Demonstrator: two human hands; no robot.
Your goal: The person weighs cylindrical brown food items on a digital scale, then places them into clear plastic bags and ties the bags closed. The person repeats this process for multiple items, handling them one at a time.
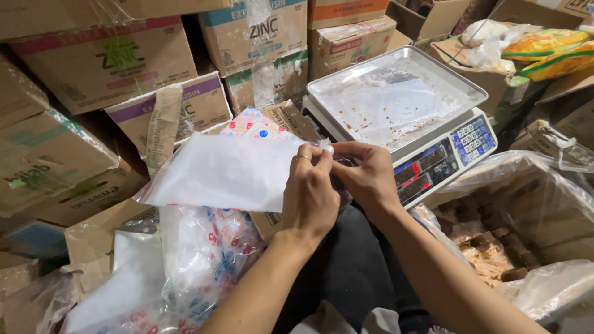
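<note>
over lap, l hand + r hand pinch white plastic bag, brown cartons behind

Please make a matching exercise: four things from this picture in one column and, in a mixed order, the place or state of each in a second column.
1. clear plastic bag
2. weighing scale
3. brown blocks
4. ring

a. on a finger of the left hand
b. in a plastic-lined carton, lower right
c. held at its edge by both hands
d. behind the right hand, its tray empty

Pairs: 1-c, 2-d, 3-b, 4-a
</note>
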